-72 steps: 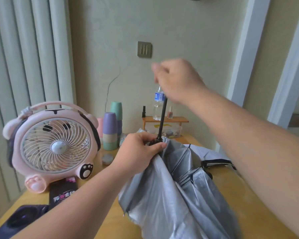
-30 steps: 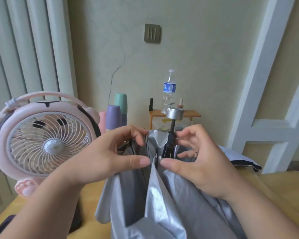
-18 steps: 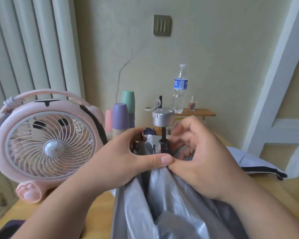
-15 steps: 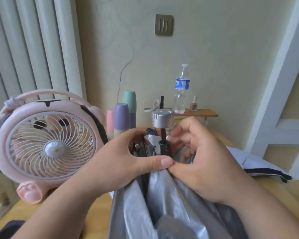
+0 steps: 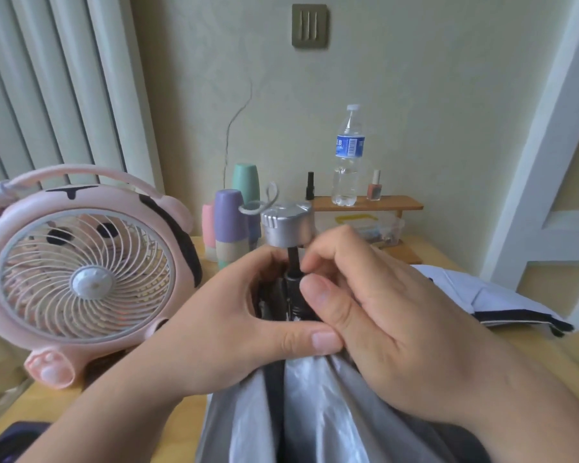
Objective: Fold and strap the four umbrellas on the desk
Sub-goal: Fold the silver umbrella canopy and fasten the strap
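Umbrella: silver-grey canopy, gathered; black shaft upright, silver knob on top. Left hand and right hand both grip the gathered fabric below the knob.

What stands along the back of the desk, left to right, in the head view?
Pink fan → purple cup → green cup → black bottle → water bottle → nail polish, the last three on the wooden shelf.
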Demonstrator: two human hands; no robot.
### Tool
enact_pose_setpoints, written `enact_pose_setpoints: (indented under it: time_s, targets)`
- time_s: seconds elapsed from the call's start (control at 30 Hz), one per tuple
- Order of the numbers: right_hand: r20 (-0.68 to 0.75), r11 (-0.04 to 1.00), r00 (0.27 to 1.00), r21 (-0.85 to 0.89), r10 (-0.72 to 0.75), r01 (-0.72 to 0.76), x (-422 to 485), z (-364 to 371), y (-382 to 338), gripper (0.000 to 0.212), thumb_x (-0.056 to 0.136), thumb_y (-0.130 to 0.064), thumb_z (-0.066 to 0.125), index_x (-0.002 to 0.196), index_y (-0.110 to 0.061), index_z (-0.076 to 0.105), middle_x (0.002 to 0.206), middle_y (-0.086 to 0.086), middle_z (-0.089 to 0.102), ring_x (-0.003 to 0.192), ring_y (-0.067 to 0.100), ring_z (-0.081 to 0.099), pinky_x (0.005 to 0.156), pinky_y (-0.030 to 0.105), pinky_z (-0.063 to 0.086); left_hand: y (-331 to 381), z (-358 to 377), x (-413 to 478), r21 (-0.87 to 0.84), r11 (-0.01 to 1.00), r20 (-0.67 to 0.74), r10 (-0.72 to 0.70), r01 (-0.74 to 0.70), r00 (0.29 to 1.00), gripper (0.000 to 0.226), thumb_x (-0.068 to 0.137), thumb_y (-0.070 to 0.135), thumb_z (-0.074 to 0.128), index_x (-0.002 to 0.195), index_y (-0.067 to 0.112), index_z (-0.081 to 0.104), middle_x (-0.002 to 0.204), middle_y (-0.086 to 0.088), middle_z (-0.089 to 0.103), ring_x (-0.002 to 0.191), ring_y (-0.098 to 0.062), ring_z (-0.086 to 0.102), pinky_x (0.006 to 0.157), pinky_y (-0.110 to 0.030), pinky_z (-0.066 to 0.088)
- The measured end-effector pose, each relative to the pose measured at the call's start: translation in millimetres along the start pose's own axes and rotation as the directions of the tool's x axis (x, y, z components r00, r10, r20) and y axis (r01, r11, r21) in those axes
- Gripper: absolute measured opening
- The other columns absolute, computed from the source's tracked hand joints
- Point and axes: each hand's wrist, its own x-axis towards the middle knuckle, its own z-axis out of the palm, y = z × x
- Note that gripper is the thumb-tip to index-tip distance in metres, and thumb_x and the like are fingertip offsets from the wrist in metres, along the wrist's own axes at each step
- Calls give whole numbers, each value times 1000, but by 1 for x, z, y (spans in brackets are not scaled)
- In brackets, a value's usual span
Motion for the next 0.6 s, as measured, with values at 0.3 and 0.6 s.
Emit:
enact_pose_setpoints:
  time_s: [0.3,0.6]
  targets:
    - [28,935,1000,-354,2,8,-2,-28,-4,40,84,-68,52,84,-29,55,61,-16,39,64,8,42,55,34,40,-1,11,-1,-7,997,-116,-71,71,991,37,66,37,87,90,16,68,85,-10,70,77,-23,65,75,-44,53]
    - [169,769,765,-316,622,-556,-10,-57,-1,81,37,-103,49,94,-47,47,67,-17,60,53,0,53,51,24,37,9,17,-2,47,997,-146,-54,62,988,51,59,52,89,86,16,66,79,-10,69,78,-35,65,74,-48,52]
